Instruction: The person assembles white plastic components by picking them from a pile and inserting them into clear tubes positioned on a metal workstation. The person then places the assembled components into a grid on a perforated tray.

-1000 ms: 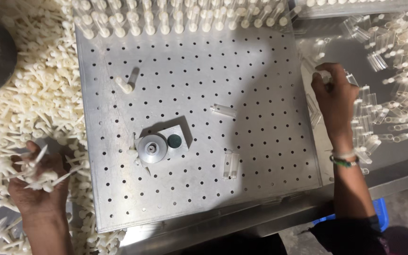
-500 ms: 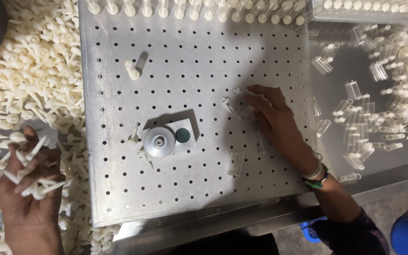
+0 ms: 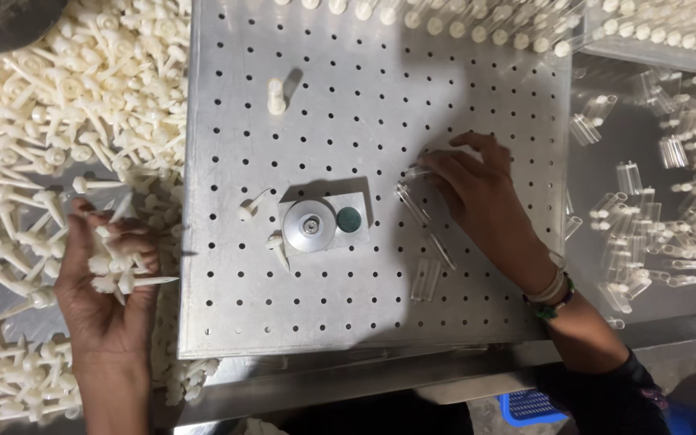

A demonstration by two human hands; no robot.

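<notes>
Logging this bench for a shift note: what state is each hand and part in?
left hand: closed around a bunch of cream pegs
right hand: fingers spread on clear tubes
perforated plate: holes mostly unfilled
lone cream peg: standing upright in the plate

The right hand (image 3: 477, 189), earlier out over the loose clear plastic tubes (image 3: 662, 242), now rests on the perforated steel plate (image 3: 227, 266), fingertips touching a clear tube (image 3: 414, 173)

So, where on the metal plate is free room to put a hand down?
Free: the perforated plate along its near edge, and its middle between the upright peg and centre knob. Crowded: the far row of pegs, and the clear tubes beside the right hand.
</notes>
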